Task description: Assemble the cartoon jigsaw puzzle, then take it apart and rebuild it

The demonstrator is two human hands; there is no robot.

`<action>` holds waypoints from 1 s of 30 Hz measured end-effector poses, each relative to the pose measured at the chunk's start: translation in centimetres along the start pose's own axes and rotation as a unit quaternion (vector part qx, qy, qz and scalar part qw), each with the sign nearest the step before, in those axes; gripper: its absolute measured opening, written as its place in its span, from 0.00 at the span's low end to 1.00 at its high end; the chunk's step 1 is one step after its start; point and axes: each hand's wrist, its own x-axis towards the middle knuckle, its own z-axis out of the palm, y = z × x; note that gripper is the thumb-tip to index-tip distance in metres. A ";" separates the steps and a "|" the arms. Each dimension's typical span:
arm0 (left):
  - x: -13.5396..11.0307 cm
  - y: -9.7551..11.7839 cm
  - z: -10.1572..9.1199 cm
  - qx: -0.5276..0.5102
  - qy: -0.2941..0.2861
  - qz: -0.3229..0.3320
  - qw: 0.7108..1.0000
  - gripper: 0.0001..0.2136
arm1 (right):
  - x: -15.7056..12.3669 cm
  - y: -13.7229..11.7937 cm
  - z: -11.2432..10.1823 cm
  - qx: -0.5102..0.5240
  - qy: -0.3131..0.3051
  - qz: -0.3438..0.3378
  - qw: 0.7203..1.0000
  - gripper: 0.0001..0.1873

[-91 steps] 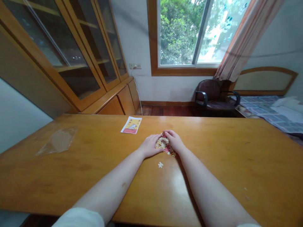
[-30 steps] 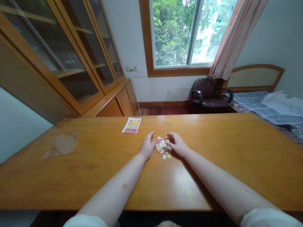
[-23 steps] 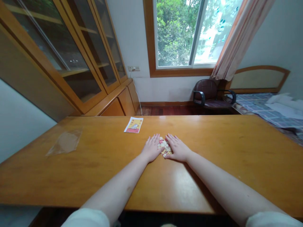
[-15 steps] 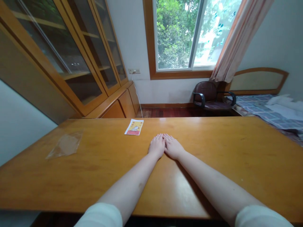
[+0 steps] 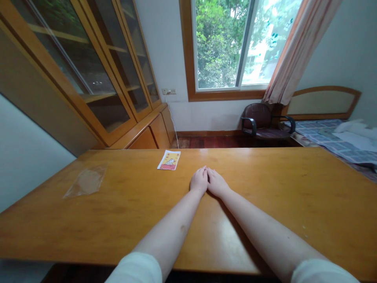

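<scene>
On my feed my left hand (image 5: pixel 199 181) and right hand (image 5: pixel 216 184) lie released and flat on the wooden table (image 5: pixel 265 224) — fingertips meeting, nothing grasped that I can see — just right of and nearer me than the picture card (image 5: pixel 169 160), with the clear plastic sleeve (image 5: pixel 86 181) well left of that card

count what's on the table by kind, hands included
hands: 2 (left hand, right hand)
picture card: 1
clear plastic bag: 1
total: 4
Anything under the hands cannot be seen.
</scene>
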 end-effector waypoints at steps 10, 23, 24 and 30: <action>-0.6 -3.4 -3.2 -0.233 0.042 -0.064 0.970 0.15 | -1.4 4.9 -2.3 0.320 0.197 0.174 0.910 0.26; -7.0 -6.6 -8.6 0.183 -0.046 0.085 0.978 0.34 | -10.5 6.2 -5.6 -0.134 0.037 0.067 0.988 0.52; -6.9 -6.6 -8.4 0.203 -0.054 0.082 0.974 0.37 | -10.4 6.0 -5.5 -0.151 0.025 0.067 0.986 0.53; -6.2 -6.6 -7.7 0.255 -0.114 0.085 0.956 0.43 | -9.4 5.5 -5.5 -0.184 -0.038 0.025 0.982 0.54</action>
